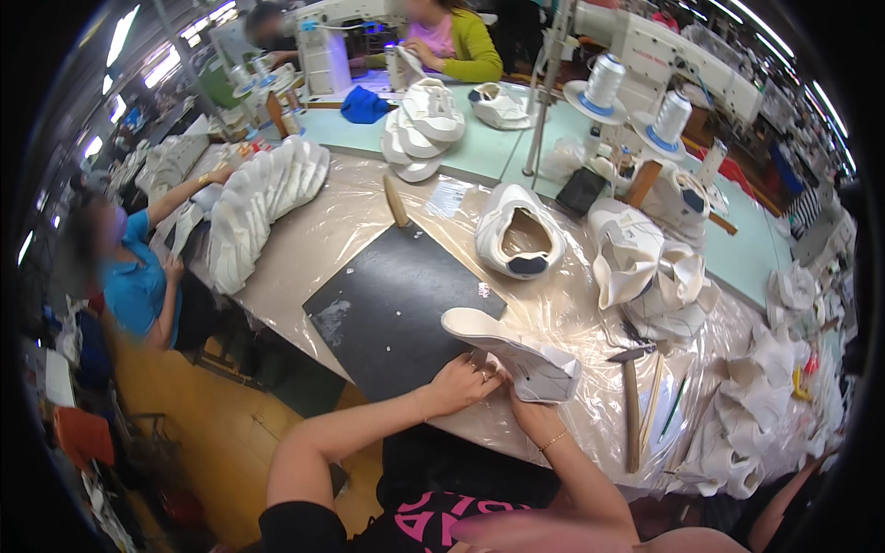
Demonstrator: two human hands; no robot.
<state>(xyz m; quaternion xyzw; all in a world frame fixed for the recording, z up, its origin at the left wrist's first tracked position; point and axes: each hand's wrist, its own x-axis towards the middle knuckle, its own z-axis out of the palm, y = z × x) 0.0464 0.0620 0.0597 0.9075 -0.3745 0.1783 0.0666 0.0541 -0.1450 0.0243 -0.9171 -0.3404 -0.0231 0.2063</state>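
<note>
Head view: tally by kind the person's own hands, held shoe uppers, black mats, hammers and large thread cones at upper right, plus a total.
Left hand and right hand: 2
Held shoe upper: 1
Black mat: 1
Hammer: 1
Large thread cones: 2
Total: 7

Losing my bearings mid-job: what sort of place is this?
Probably a shoe factory's stitching floor: a white shoe upper in hand, a row of stacked uppers, and an industrial sewing machine near white thread cones.

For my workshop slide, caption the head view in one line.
Left hand and right hand handle a white shoe upper near a black mat, with a hammer lying to the right.
</note>
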